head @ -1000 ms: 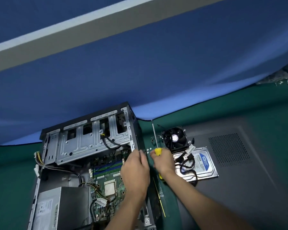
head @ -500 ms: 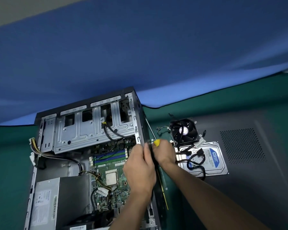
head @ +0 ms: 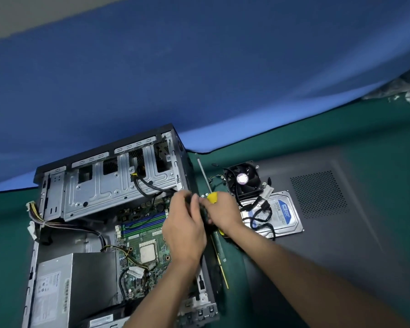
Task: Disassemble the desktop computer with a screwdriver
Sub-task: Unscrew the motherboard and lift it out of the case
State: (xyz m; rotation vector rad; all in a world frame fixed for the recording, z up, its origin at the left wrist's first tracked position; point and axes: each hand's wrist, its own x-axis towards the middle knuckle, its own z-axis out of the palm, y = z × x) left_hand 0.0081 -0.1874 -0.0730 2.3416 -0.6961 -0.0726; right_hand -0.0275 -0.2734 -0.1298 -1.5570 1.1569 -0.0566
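Note:
The open desktop computer case (head: 57, 192) lies on its side at lower left, with its motherboard (head: 152, 235), power supply (head: 76, 292) and drive cage (head: 116, 185) exposed. Both hands meet at the case's right wall. My right hand (head: 223, 214) grips the screwdriver (head: 212, 197) by its yellow and black handle. Its thin shaft points up and away, just right of the case. My left hand (head: 185, 223) is close beside it, fingers curled over the wall's top edge. Motion blur hides the fingertips.
On the grey side panel (head: 341, 233) to the right lie a black cooler fan (head: 243, 181) and a hard drive (head: 282, 214) with black cables. A narrow card (head: 219, 252) lies along the case's right side. A green cloth covers the table, backed by a blue drape.
Both hands stay at the case's right wall. The screwdriver shaft has swung a little away from the case. My left fingers have curled more. The view has shifted slightly.

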